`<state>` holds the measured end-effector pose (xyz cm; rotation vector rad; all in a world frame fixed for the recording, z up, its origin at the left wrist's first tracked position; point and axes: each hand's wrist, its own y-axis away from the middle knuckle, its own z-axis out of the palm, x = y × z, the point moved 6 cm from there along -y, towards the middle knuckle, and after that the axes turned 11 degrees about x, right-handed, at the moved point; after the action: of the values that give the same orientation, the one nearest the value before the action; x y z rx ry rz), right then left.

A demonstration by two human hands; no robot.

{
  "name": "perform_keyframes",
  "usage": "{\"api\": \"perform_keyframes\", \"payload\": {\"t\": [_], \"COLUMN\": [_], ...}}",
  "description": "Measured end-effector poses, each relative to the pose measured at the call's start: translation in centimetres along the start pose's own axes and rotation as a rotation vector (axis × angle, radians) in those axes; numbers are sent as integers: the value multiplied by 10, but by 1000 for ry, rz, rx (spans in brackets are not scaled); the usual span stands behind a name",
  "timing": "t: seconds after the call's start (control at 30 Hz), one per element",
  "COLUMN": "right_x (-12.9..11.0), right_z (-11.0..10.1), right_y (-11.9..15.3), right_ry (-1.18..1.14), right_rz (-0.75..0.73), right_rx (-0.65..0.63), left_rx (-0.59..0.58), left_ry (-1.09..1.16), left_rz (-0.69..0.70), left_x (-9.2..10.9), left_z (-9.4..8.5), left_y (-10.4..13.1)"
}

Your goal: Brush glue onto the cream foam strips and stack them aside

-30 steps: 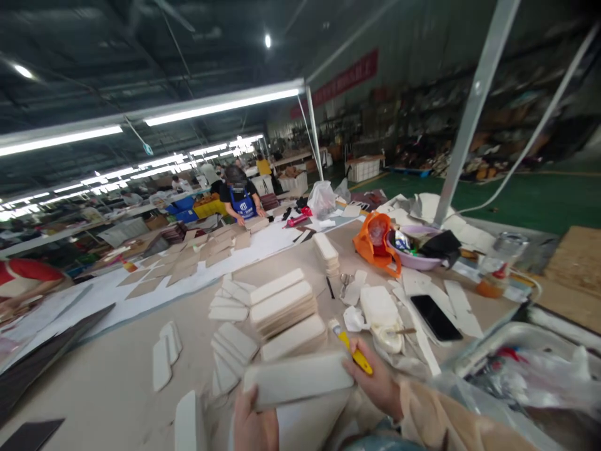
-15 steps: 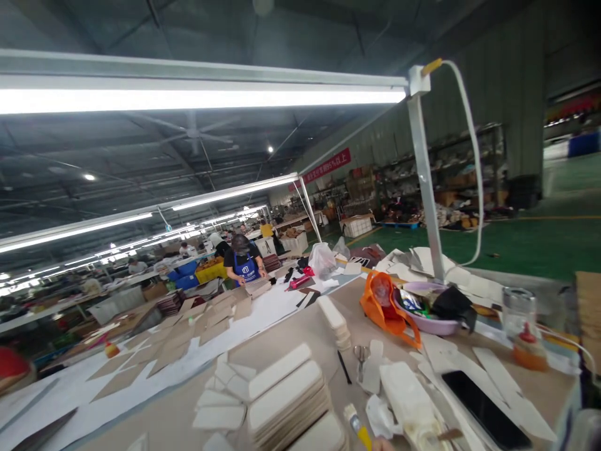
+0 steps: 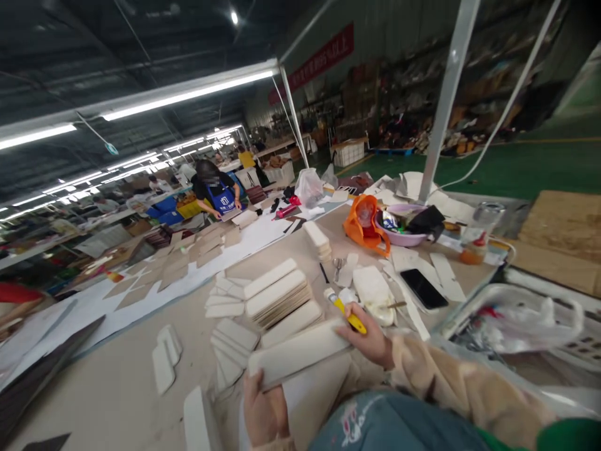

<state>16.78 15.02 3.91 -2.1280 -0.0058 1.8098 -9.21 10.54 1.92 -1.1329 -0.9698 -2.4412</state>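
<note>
A long off-white panel with rounded corners lies across in front of me. My left hand grips its left end, thumb on top. At its right end is my right hand, closed round a brush with a yellow handle and also touching the panel. The brush's pale bristles point up and left. Just beyond the panel rises a stack of similar panels, and fanned-out panels lie left of it. A white block-like container with a smeared front sits beyond my right hand.
A black phone lies to the right, below a purple basin and an orange bag. A metal post stands behind them. A white plastic basket is at far right. Across the table another person handles flat pieces.
My view has tipped downward, bringing both hands, the held panel and my sleeve into sight. Earlier only a fingertip by the brush showed at the bottom edge.
</note>
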Motion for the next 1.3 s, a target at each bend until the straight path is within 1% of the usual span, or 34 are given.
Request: {"api": "perform_keyframes", "payload": {"t": [0.1,0.17,0.23,0.33,0.43,0.57,0.67,0.8,0.87,1.03,1.3], "right_x": [5,5,4,5,10,13,11,4,1,2,17], "right_z": [-1,-3,-4,-6,-10,-19,-23,-27,-28,-28,-28], "right_y": [1,2,1,-2,-5,-10,-15,-19,-21,-22,-23], "right_ry": [-4,3,6,-1,14,41,36,12,6,-21,-69], "right_rz": [8,1,-13,-10,-7,-27,-38,-60,-63,-42,5], "right_rx": [-10,4,20,9,6,40,47,51,54,35,28], "left_rx": [68,76,64,10,4,-18,-61,-81,-71,28,62], "left_ry": [83,96,103,103,94,105,130,76,52,48,33], "left_rz": [24,18,19,14,11,-13,-112,-353,-391,-263,-224], "left_x": [3,3,3,1,-1,-1,-4,-19,-24,-21,-24], "left_z": [3,6,6,7,7,12,14,9,6,1,-1], "left_y": [1,0,0,0,2,9,13,16,17,13,8]}}
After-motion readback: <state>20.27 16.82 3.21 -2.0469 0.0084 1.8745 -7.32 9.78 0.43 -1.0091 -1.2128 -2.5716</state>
